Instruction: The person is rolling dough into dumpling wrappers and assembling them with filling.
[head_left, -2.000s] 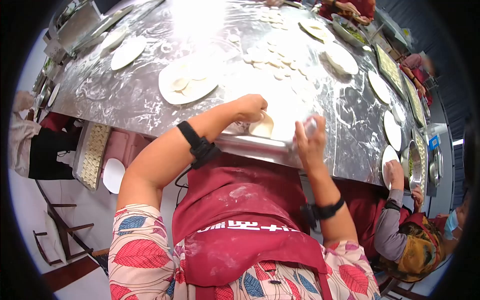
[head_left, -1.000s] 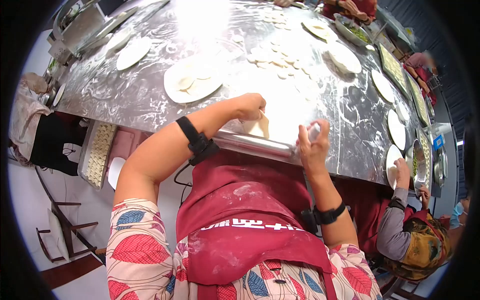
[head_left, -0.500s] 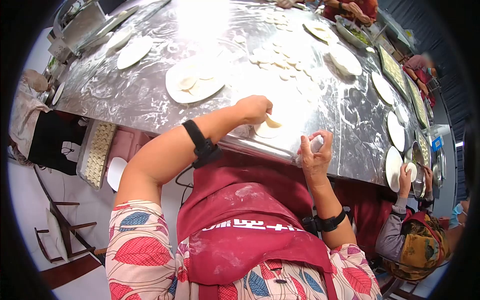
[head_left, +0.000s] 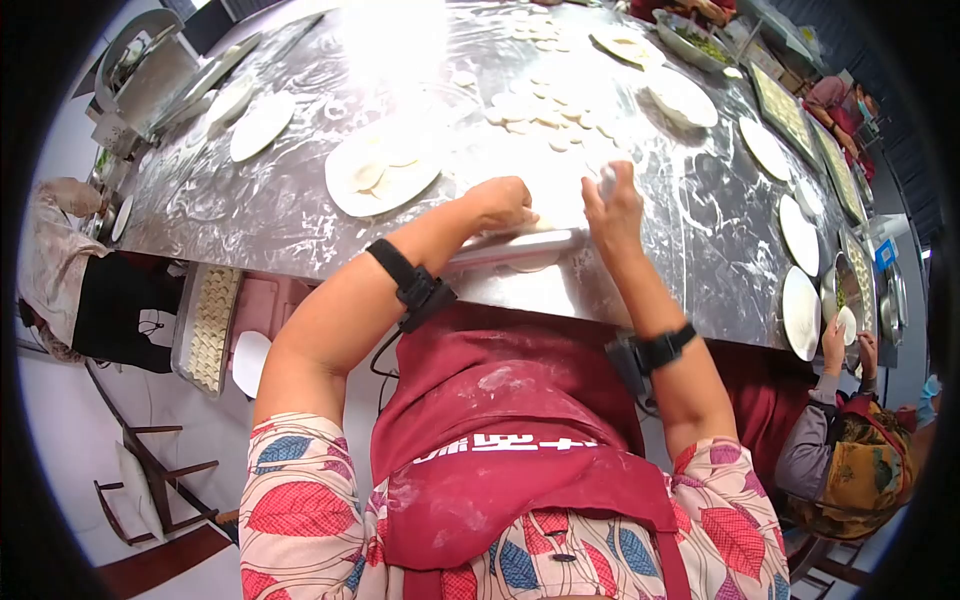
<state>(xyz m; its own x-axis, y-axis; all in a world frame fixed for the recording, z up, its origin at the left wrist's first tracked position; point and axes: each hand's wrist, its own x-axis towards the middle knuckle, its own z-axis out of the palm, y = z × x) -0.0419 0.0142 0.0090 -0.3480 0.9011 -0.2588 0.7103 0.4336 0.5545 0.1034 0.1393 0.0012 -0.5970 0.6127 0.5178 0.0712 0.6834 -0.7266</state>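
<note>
My left hand (head_left: 505, 203) is closed, its fingertips at the edge of a thin dough round that lies partly under a pale rolling pin (head_left: 515, 249). The pin slants across the dough near the table's front edge. My right hand (head_left: 614, 208) is at the pin's right end, fingers curled round it; a greyish piece shows between thumb and fingers. Behind my left hand is a white plate (head_left: 340, 185) with several flat dough rounds (head_left: 368, 178). Beyond both hands, several small dough pieces (head_left: 545, 110) lie scattered on the floured metal table (head_left: 290, 215).
More white plates (head_left: 262, 127) stand at the back left and along the right side (head_left: 801, 312). A bowl of green filling (head_left: 700, 45) is at the back right. A co-worker's hands (head_left: 834, 345) hold dough at the right. A tray of dumplings (head_left: 212, 325) sits below the table at left.
My right hand has moved up and away from the table's front edge. The rolling pin now lies across the dough round. My left hand has shifted slightly left.
</note>
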